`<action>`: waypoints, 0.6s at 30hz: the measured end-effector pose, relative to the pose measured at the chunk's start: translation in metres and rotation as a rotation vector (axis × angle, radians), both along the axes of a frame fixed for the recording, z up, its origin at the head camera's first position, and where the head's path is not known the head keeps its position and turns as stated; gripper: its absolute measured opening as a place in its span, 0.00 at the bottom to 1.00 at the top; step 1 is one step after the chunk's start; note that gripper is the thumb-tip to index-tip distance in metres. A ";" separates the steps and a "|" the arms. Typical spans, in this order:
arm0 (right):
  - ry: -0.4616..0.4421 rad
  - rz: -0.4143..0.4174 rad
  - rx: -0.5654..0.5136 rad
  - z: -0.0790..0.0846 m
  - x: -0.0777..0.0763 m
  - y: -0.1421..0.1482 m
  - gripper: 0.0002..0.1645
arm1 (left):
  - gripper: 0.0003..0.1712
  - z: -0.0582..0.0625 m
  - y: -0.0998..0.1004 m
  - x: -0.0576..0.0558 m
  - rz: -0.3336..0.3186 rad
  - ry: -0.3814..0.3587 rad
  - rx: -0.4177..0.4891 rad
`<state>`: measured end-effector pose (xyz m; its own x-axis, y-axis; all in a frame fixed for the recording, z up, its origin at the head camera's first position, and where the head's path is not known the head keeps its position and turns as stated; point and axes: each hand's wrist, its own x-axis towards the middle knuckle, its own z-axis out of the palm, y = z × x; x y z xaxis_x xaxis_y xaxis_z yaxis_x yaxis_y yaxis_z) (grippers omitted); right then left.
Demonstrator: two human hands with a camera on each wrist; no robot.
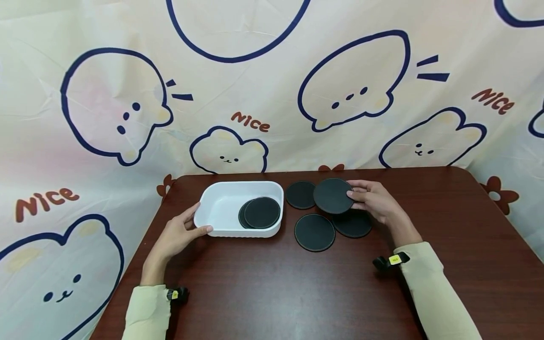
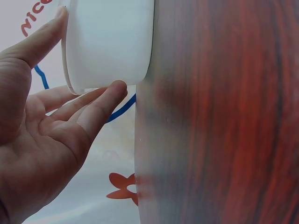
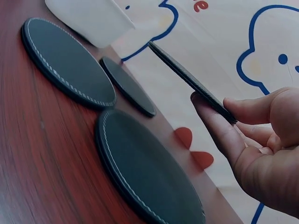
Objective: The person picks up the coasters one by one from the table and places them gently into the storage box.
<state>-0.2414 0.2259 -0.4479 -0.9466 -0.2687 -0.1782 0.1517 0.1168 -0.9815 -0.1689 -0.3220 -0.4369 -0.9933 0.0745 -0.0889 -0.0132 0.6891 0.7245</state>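
My right hand (image 1: 373, 200) pinches a black round coaster (image 1: 333, 196) by its right edge, thumb on one face and fingers on the other. In the right wrist view this held coaster (image 3: 190, 82) tilts above the table, seen nearly edge-on. Below it lie three more: a front coaster (image 1: 314, 233), a back coaster (image 1: 300, 195) and a right coaster (image 1: 354, 226), partly covered by the held one. With thumb and fingers, my left hand (image 1: 176, 236) grips the left end of a white tray (image 1: 218, 208). Two overlapping coasters (image 1: 262, 212) lie inside the tray's right half.
The brown wooden table (image 1: 272, 293) carries the tray and the coasters near its far edge. Behind it hangs a pale cloth (image 1: 280, 94) with cartoon outlines. Light stitching runs round the coasters' rims in the right wrist view.
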 end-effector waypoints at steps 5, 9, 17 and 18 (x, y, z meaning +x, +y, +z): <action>-0.012 0.011 -0.014 0.001 -0.002 -0.016 0.36 | 0.59 0.000 0.001 0.000 0.005 -0.007 0.006; -0.031 0.018 -0.035 0.002 -0.004 -0.029 0.35 | 0.58 0.000 0.001 0.000 0.005 -0.008 0.010; -0.020 0.066 -0.053 0.003 -0.004 -0.057 0.33 | 0.58 0.001 0.002 0.000 0.010 -0.016 0.012; -0.020 0.070 -0.054 0.003 -0.004 -0.061 0.33 | 0.58 0.001 0.001 0.000 0.012 -0.018 0.012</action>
<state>-0.2459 0.1650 -0.4452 -0.9215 -0.3441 -0.1801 0.1642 0.0749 -0.9836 -0.1687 -0.3205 -0.4357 -0.9923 0.0642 -0.1063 -0.0344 0.6800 0.7324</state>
